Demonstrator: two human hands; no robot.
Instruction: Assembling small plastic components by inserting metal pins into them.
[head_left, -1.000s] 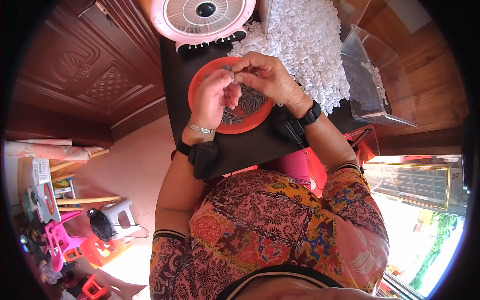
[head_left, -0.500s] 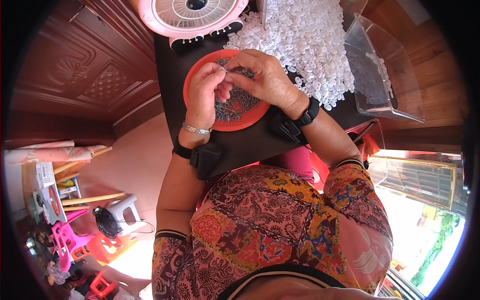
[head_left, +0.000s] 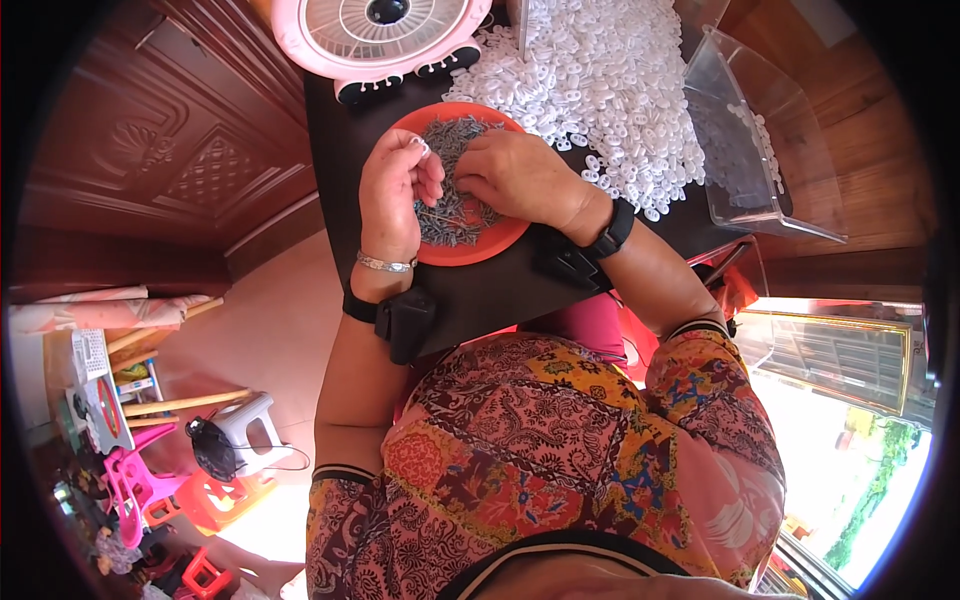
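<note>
I'm seeing home piecework setup: carved wooden door, pink fan, plastic stools lying about, white parts heap.

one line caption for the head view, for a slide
Both hands, left hand and right hand, pick through small grey pieces in an orange dish beside a heap of white plastic parts.

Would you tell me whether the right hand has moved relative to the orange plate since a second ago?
Yes. The right hand has dropped from the orange plate's far rim onto the grey pieces.
</note>
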